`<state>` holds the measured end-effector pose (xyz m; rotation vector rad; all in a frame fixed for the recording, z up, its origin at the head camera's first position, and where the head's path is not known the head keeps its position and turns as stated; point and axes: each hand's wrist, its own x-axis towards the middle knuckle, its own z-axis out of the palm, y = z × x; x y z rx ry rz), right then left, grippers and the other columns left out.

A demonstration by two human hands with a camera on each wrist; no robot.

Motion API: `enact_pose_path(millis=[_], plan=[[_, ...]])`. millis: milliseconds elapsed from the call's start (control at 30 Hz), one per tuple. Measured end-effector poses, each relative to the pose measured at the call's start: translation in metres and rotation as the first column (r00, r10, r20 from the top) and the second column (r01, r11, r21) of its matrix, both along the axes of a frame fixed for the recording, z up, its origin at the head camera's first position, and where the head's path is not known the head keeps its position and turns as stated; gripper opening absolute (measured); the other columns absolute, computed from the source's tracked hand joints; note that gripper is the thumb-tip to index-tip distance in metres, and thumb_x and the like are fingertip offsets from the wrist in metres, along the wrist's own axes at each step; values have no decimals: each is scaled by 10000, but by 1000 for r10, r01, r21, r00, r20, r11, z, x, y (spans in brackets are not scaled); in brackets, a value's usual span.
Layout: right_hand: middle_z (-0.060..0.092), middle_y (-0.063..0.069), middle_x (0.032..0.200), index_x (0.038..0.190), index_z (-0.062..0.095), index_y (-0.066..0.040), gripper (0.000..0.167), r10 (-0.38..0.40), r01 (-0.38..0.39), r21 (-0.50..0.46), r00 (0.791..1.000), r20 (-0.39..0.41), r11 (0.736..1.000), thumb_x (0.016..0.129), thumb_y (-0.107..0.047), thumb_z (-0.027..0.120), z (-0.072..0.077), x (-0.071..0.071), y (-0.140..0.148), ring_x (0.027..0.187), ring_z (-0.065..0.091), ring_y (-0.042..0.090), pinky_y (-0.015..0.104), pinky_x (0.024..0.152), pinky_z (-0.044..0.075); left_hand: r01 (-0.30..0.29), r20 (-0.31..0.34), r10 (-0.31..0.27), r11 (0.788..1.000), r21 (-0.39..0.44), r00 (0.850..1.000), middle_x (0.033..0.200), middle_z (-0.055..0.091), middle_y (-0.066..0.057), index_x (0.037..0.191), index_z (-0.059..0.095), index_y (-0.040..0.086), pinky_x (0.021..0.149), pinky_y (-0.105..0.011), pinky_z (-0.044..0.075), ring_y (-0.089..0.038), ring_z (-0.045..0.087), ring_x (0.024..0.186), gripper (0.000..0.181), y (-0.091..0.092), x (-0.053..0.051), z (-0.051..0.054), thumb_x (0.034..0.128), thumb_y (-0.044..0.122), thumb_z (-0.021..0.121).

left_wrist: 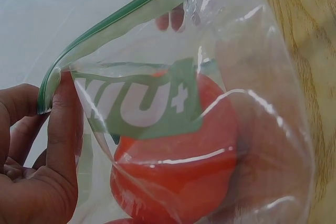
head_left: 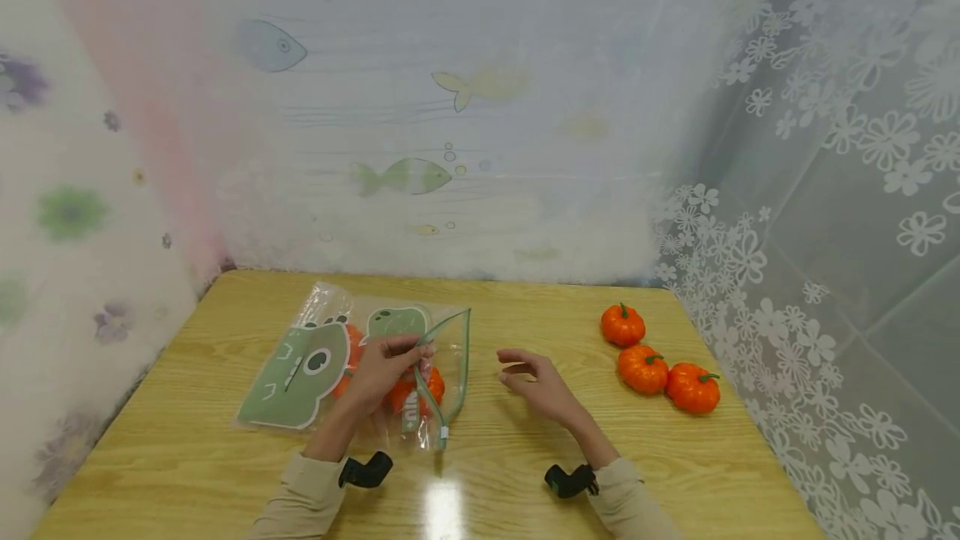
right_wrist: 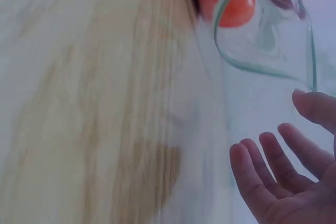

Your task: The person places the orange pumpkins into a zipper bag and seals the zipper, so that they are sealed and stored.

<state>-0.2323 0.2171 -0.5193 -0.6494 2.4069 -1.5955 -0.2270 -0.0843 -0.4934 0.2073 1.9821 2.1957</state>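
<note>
A clear zip bag with a green cartoon print (head_left: pixel 296 377) lies on the left half of the table, its green-edged mouth spread toward the right. Orange pumpkins show through the plastic, one (head_left: pixel 431 386) near the mouth and also large in the left wrist view (left_wrist: pixel 178 156). My left hand (head_left: pixel 386 369) pinches the bag's green edge between thumb and fingers. My right hand (head_left: pixel 543 388) is held right of the mouth, fingers spread and slightly bent, touching nothing; the right wrist view shows its empty palm (right_wrist: pixel 289 177).
Three orange pumpkins stand at the right of the wooden table (head_left: pixel 525 473): one farther back (head_left: pixel 622 326), one in the middle (head_left: pixel 642 369) and one nearer (head_left: pixel 693 388). Patterned curtains (head_left: pixel 480 107) hang behind and at both sides.
</note>
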Motion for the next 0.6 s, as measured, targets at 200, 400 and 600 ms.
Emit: enact_pose_path(millis=[200, 400, 600], plan=[[535, 330, 1388, 1426, 503, 94, 462, -78, 78, -21, 997, -15, 997, 1034, -128, 607, 2, -4, 24, 1227, 569, 475, 299, 929, 575, 7, 13, -7, 1000, 6, 1000, 966, 747, -72, 1311, 593, -149, 767, -282, 627, -105, 706, 761, 343, 0, 2, 2, 1020, 31, 600], [568, 298, 1367, 1414, 531, 72, 442, -183, 182, -12, 982, -48, 983, 1028, -125, 618, 5, -7, 48, 1214, 589, 416, 235, 930, 551, 10, 11, -10, 1000, 3, 1000, 936, 740, -35, 1298, 601, -150, 767, -281, 627, -109, 703, 760, 329, 0, 2, 4, 1022, 30, 595], [595, 304, 1334, 1381, 564, 72, 407, -288, 287, -24, 955, -78, 958, 1019, -104, 629, 10, -7, 74, 1181, 620, 368, 175, 898, 541, 14, 10, -14, 1000, 9, 1000, 988, 742, -93, 1308, 590, -156, 771, -283, 627, -107, 705, 768, 333, 0, 2, 4, 1026, 22, 583]])
